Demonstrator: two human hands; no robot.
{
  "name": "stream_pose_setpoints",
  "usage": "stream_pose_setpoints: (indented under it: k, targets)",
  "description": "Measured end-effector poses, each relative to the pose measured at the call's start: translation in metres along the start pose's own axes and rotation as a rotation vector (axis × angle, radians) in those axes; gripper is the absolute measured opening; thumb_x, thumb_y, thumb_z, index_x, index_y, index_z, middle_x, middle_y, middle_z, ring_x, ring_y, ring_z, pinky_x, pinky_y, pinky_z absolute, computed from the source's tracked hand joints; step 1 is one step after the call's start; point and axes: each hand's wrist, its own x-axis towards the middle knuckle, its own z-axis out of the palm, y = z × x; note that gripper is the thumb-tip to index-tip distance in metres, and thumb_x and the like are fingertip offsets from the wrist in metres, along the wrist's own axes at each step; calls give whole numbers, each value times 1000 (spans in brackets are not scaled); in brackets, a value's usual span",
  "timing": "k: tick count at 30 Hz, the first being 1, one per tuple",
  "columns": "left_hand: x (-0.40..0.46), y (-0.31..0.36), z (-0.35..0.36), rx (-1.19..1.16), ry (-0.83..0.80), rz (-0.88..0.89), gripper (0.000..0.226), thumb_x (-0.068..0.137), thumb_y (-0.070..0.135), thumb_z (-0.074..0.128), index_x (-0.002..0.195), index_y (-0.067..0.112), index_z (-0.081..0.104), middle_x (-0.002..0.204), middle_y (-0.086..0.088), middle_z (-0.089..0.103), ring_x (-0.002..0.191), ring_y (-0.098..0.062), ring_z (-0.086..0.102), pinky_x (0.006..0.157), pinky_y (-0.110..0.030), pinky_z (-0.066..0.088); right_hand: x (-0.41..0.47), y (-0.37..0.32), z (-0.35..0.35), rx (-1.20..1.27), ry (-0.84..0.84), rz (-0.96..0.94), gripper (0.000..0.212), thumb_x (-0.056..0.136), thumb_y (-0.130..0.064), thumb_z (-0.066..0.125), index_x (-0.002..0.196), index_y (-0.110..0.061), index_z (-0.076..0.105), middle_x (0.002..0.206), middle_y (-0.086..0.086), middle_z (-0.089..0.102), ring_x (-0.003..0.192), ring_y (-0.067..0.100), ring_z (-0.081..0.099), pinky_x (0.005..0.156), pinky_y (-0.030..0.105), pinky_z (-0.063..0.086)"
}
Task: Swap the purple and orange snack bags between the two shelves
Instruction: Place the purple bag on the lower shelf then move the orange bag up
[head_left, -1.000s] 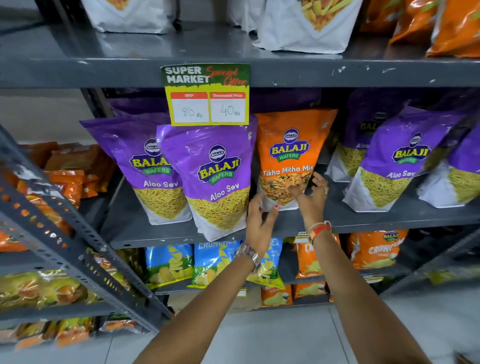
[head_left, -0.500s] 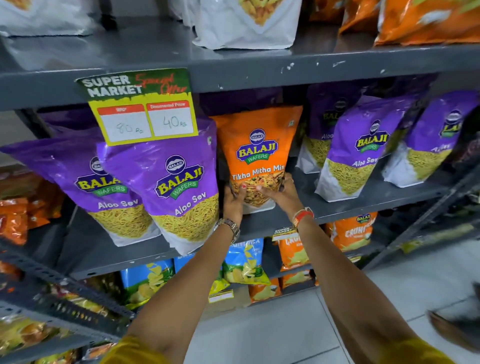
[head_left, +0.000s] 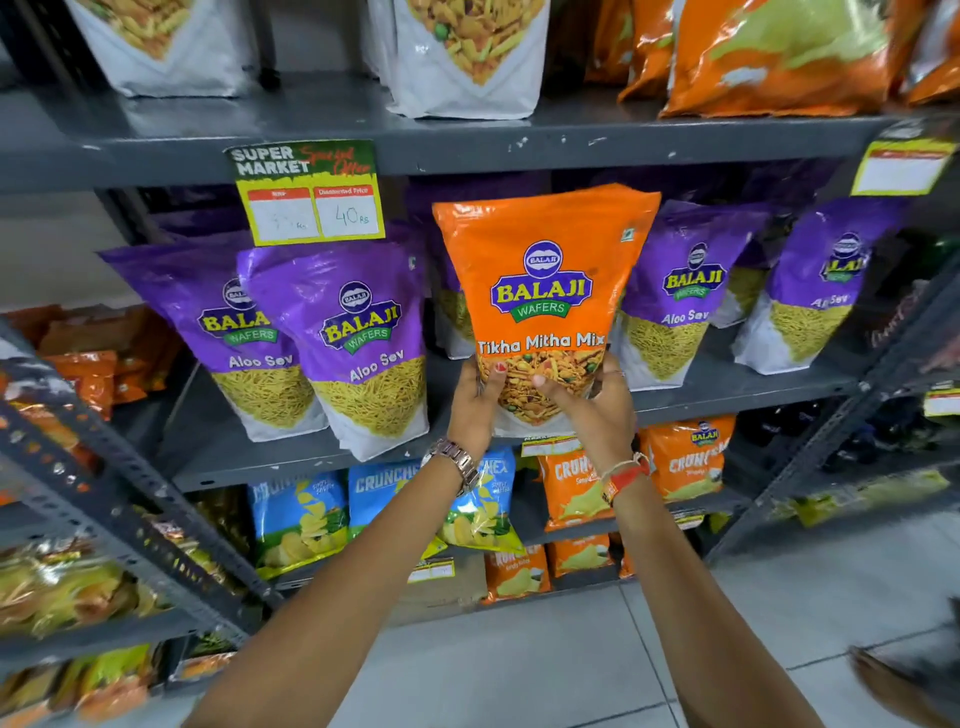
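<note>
Both hands hold one orange snack bag (head_left: 543, 291) by its bottom corners — the left hand (head_left: 474, 402) on the lower left, thumb across the front, and the right hand (head_left: 597, 405) on the lower right, fingers wrapped around the edge. The bag stands upright, in front of the middle shelf (head_left: 727, 384), its top nearly reaching the edge of the upper shelf (head_left: 467, 143).

Purple snack bags (head_left: 358, 338) crowd it on both sides: two lean forward on the left, more stand on the right, and another shows partly behind it. A yellow price tag (head_left: 309, 195) hangs from the upper shelf edge, just left of the bag's top. On the upper shelf stand white bags (head_left: 467, 57) and, to the right, more orange bags (head_left: 769, 57).

Below the hands sit blue chip bags (head_left: 301, 519) and small orange chip bags (head_left: 685, 457). The racks are grey metal — a second one (head_left: 119, 499) angles in at the left — and the floor (head_left: 519, 665) is pale tile.
</note>
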Motion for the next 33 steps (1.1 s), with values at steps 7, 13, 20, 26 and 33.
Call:
stream_pose_setpoints:
  k: [7, 13, 20, 26, 33]
  targets:
    - [-67, 87, -6, 18, 59, 186, 34, 92, 26, 42, 124, 15, 45, 110, 4, 56, 89, 0, 55, 70, -6, 47, -48, -81, -49, -19, 36, -143, 79, 40, -79, 70, 103, -33, 56, 101, -6, 71, 96, 20, 65, 86, 46, 53]
    - [-88, 176, -36, 15, 132, 233, 34, 89, 34, 44, 120, 20, 50, 120, 0, 60, 102, -16, 60, 86, -35, 52, -60, -170, -54, 33, 9, -279, 74, 42, -74, 74, 100, -32, 59, 97, -8, 72, 93, 19, 66, 81, 39, 53]
    - [-66, 260, -96, 73, 231, 306, 25, 89, 36, 45, 109, 23, 53, 110, 0, 60, 93, -19, 58, 82, -36, 49, -50, -274, -15, 78, -98, -416, 72, 43, -75, 73, 99, -31, 58, 101, -7, 71, 97, 23, 66, 83, 41, 53]
    - [-31, 311, -158, 151, 294, 250, 41, 86, 47, 45, 119, 24, 49, 122, -1, 55, 104, -32, 56, 72, -43, 51, -28, -335, 48, 199, -197, -500, 77, 45, -67, 76, 107, -25, 58, 109, -1, 70, 99, 25, 65, 86, 44, 53]
    - [1, 326, -214, 189, 390, 204, 47, 86, 48, 45, 124, 20, 45, 133, -9, 51, 102, -31, 50, 89, -56, 46, -4, -367, 108, 319, -511, -392, 64, 68, -31, 80, 121, -16, 46, 108, 1, 53, 107, 29, 55, 84, 59, 54]
